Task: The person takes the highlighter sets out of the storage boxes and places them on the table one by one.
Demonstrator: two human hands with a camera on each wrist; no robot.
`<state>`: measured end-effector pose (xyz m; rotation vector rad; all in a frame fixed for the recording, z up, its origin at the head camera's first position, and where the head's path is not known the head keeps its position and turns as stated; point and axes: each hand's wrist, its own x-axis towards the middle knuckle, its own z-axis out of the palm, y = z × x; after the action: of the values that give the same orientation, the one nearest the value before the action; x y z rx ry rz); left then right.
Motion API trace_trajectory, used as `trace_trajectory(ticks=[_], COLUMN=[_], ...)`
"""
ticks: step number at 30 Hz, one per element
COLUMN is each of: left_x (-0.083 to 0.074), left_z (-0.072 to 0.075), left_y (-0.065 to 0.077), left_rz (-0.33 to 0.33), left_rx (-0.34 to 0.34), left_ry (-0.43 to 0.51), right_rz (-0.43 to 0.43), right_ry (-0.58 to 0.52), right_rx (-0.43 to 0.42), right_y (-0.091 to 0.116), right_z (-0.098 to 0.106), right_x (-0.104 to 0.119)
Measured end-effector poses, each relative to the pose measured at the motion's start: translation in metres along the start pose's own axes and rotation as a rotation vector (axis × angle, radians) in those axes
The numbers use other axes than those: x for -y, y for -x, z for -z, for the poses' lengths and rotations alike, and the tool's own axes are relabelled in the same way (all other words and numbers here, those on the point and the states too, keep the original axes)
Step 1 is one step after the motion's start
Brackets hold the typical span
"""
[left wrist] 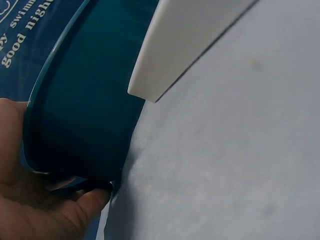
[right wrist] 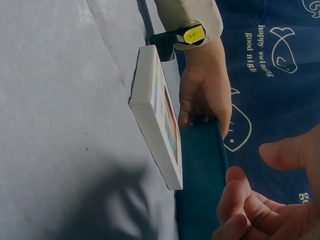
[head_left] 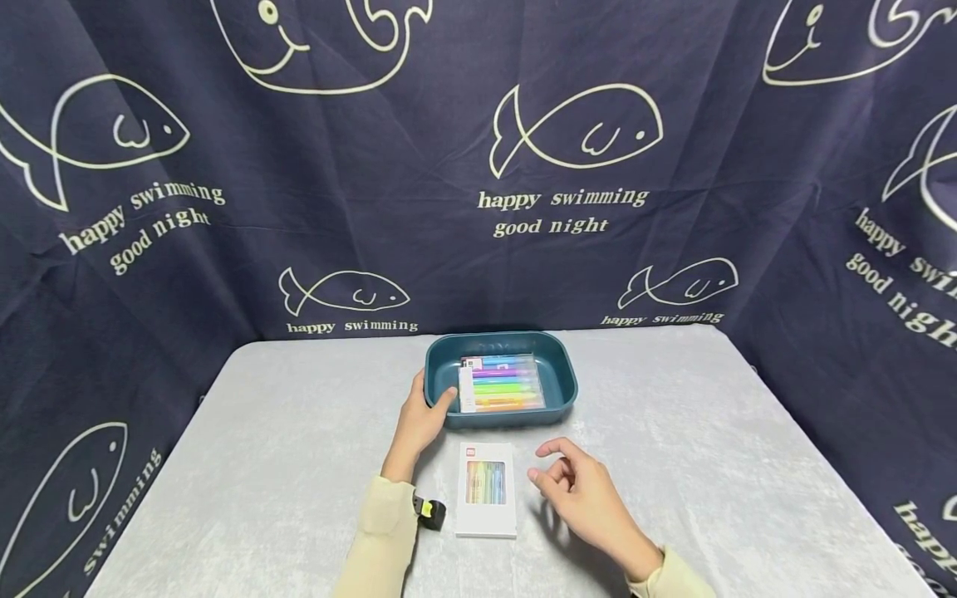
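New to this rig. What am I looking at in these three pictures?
No robot here: just a person's two bare hands. The wide picture comes from a camera worn on the head, looking forward and down. The two close-ups come from cameras on the left and right wrists, so things look tilted.

On the grey tabletop sit a teal bin, with a pack of coloured pens inside, and a white box with a window, lying flat in front of it.

The left hand grips the bin's left end, thumb over the rim. The right hand holds nothing; it is beside the box, thumb and forefinger apart.
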<state>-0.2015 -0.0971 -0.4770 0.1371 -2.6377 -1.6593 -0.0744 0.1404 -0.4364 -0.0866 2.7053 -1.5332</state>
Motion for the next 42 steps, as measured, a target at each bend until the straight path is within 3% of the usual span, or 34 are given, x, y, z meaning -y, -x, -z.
trace_trajectory(ticks=[11, 28, 42], left_x=[0.0, 0.001, 0.001], left_z=[0.0, -0.002, -0.002], left_y=[-0.001, 0.0, -0.002], left_rz=[0.008, -0.003, -0.005], left_rx=[-0.003, -0.011, -0.024], left_ry=[0.0, 0.002, 0.011], right_rz=[0.039, 0.173, 0.181], right_ry=[0.029, 0.101, 0.162], right_rx=[-0.021, -0.073, -0.081], right_y=[-0.012, -0.038, -0.06], right_z=[0.007, 0.018, 0.024], right_x=[0.004, 0.001, 0.005])
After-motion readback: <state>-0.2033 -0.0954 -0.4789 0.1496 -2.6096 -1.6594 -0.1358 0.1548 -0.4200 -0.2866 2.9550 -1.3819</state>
